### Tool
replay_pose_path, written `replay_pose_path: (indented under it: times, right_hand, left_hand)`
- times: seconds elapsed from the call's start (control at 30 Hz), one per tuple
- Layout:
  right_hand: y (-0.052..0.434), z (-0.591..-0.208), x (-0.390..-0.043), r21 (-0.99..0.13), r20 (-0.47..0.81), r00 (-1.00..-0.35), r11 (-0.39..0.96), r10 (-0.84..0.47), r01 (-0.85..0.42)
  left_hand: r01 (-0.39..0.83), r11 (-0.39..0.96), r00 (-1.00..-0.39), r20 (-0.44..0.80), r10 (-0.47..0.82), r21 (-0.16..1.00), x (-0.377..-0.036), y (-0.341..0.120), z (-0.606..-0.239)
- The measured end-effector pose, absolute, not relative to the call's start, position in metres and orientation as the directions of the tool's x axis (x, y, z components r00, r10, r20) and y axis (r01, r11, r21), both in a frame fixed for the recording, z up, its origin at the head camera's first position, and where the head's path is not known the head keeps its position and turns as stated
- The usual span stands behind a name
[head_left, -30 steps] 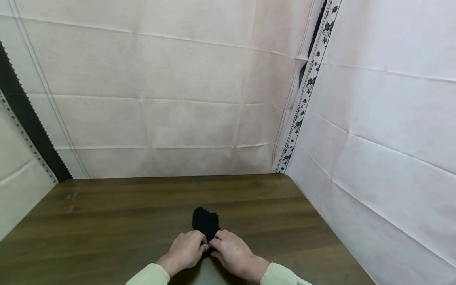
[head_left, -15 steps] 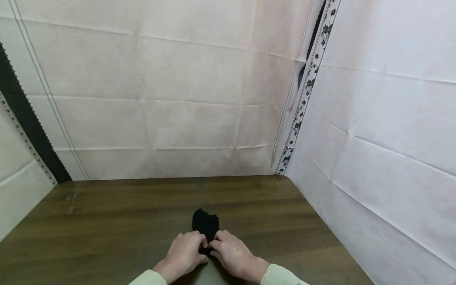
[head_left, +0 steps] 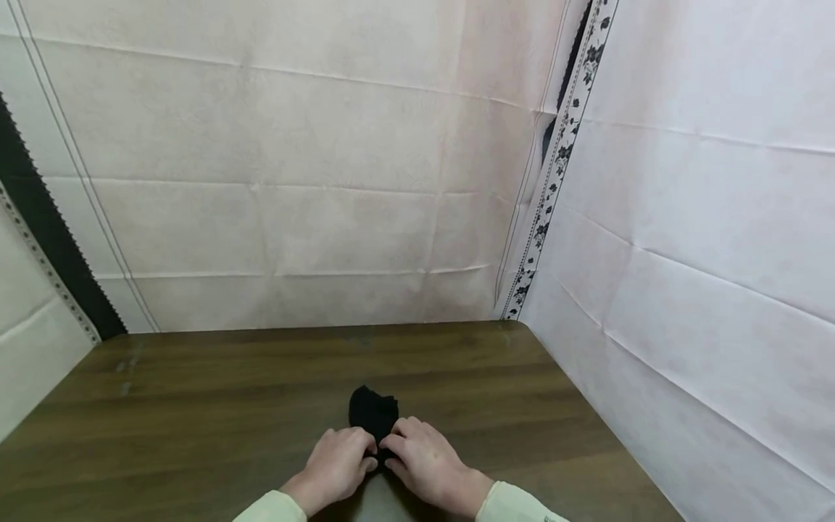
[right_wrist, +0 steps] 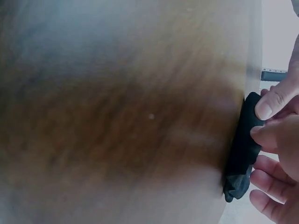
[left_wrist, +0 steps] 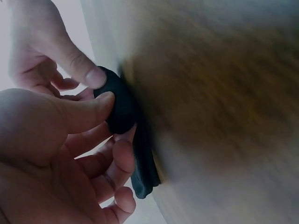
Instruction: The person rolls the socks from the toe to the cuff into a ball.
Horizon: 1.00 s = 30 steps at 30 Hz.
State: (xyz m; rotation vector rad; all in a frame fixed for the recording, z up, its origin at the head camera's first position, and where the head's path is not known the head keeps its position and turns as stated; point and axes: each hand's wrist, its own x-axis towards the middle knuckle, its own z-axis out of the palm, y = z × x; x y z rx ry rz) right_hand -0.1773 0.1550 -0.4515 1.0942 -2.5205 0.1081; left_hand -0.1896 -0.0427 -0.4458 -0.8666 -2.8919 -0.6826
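Cloth [head_left: 373, 412], pinched by left hand [head_left: 335, 462] and right hand [head_left: 428, 460], extends forward beyond both.

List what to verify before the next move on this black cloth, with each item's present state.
1. Left grip pinching the black cloth: ok.
2. Right grip pinching it too: ok.
3. Cloth's far end within the edges of the wooden table: ok.
4. Pale sleeves away from the cloth: ok.
5. Cloth spread flat: not ok, the pinched part is bunched.
6. Underside free of snags: cannot tell, hidden.
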Motion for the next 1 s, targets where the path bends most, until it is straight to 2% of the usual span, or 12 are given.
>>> replay_pose_path:
  times: [0.1, 0.63, 1.0]
  right_hand:
    - [0.1568, -0.4509, -0.1768, 0.097, 0.398, -0.606, 0.688, -0.689, -0.719]
    - [0.1526, -0.4559, -0.1789, 0.105, 0.292, -0.649, 0.699, -0.702, -0.708]
    - [0.1529, -0.4574, -0.1787, -0.002, 0.224, -0.699, 0.717, -0.679, -0.697]
  left_hand:
    - [0.529, 0.747, -0.843, 0.148, 0.517, 0.402, -0.1918, -0.0411, -0.4442]
    - [0.479, 0.747, -0.869, 0.125, 0.479, 0.461, -0.1890, -0.0419, -0.4435]
    - [0.452, 0.737, -0.870, 0.067, 0.488, 0.503, -0.1906, -0.0442, -0.4463]
